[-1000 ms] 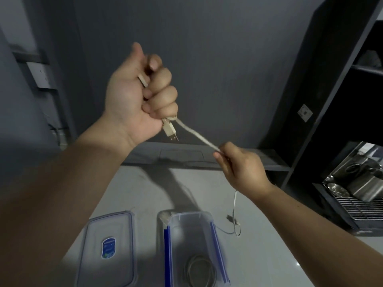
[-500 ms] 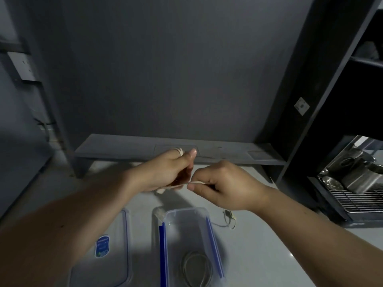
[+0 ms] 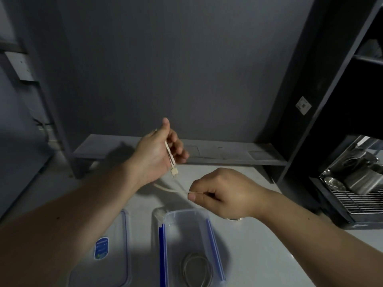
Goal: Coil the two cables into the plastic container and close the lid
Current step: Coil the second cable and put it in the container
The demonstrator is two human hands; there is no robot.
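Note:
My left hand [image 3: 159, 154] is raised above the table with a flat white cable [image 3: 170, 154] looped over its fingers; the cable's USB plug [image 3: 174, 172] hangs below the palm. My right hand [image 3: 223, 193] pinches the same cable lower down, just above the container's far end. The clear plastic container [image 3: 182, 216] with blue side clips stands open on the white table. A grey coiled cable [image 3: 196, 269] lies in its bottom. The clear lid [image 3: 120, 255] with a blue label lies flat to the container's left, partly behind my left forearm.
A low grey shelf [image 3: 217, 156] runs along the wall behind my hands. A dark shelving unit [image 3: 331, 100] stands at the right, with metal pots on a wire rack [image 3: 356, 179] beside the table's right edge.
My hands have moved apart: the left hand rose with the cable wound over its fingers, and the right hand dropped lower and to the right, still pinching the cable.

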